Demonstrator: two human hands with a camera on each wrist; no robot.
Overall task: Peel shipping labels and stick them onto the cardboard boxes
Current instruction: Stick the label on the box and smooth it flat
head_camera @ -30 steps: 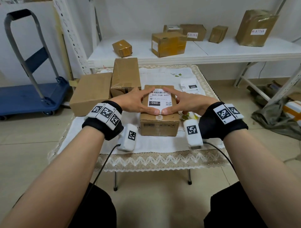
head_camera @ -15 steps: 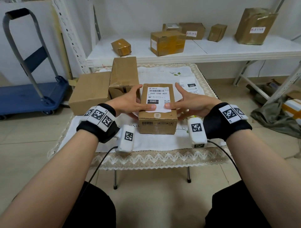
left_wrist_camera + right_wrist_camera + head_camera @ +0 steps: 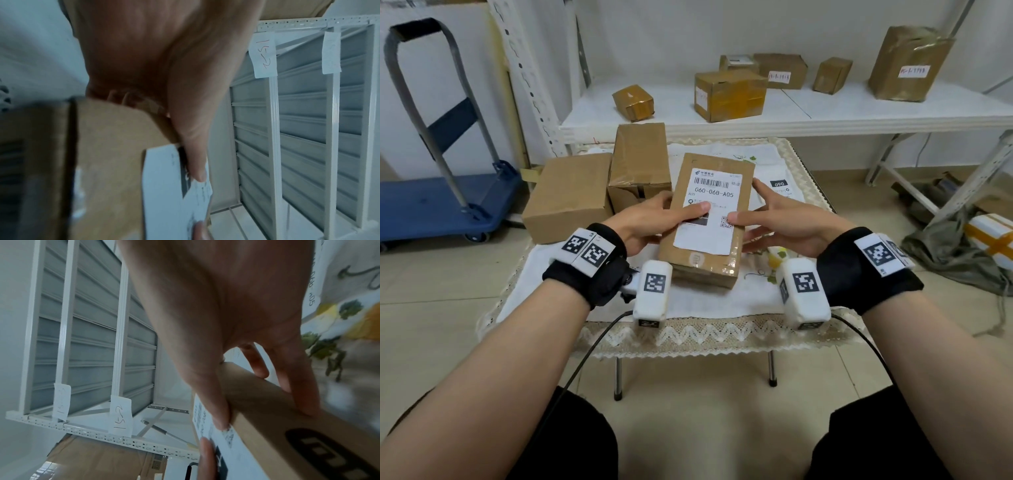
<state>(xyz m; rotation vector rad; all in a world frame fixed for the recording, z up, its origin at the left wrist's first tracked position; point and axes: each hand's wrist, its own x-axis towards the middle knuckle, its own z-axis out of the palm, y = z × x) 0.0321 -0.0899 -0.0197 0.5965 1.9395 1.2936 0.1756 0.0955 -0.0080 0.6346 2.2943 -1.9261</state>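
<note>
label's (image 3: pixel 711 209) on, so i'd call this the press-down step, with the cardboard box (image 3: pixel 705 219) tipped up off the table (image 3: pixel 688 308) toward me. my left hand (image 3: pixel 650 219) and right hand (image 3: pixel 780 219) clamp its sides, thumbs flat on the label and fingers wrapped under. next i'd smooth the lower corners, then put it down and go for the spare label (image 3: pixel 780 186) lying behind

A brown cardboard box (image 3: pixel 703 226) is tilted, its far end raised off the bench. A white shipping label (image 3: pixel 710 209) with a barcode and "060-06B-A05" lies flat on its top face. Two plain brown boxes (image 3: pixel 599 192) sit close behind it to the left.
</note>
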